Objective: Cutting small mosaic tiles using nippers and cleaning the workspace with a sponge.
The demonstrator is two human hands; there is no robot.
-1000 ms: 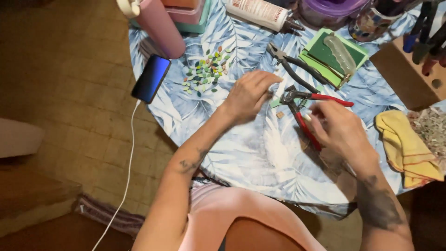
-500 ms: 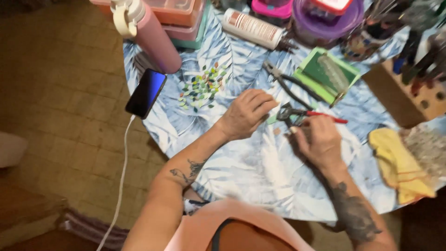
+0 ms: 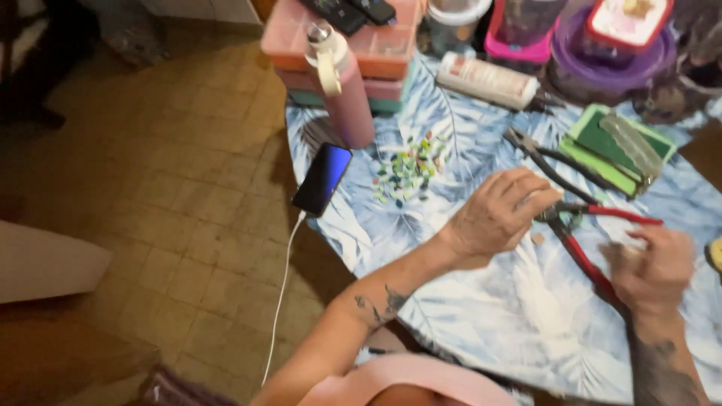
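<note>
My right hand point(image 3: 653, 269) grips the red handles of a pair of nippers point(image 3: 583, 239) over the leaf-patterned tablecloth point(image 3: 489, 316). My left hand point(image 3: 502, 214) pinches something small at the nippers' jaws; what it is stays hidden by my fingers. A small pale chip point(image 3: 538, 238) lies on the cloth just below the jaws. A scatter of little green and white tile pieces point(image 3: 408, 170) lies to the left of my left hand.
Black-handled pliers point(image 3: 549, 159) and a green tray of glass strips point(image 3: 615, 146) lie behind my hands. A pink bottle point(image 3: 344, 86), stacked boxes point(image 3: 376, 56), a white tube point(image 3: 489, 80) and purple tubs point(image 3: 602, 64) line the back. A phone point(image 3: 323, 179) on a white cable lies at the table's left edge.
The view has swung right and down, so the table sits further right in the picture. My hands stay together at the nippers' jaws, the right one lower on the handles.
</note>
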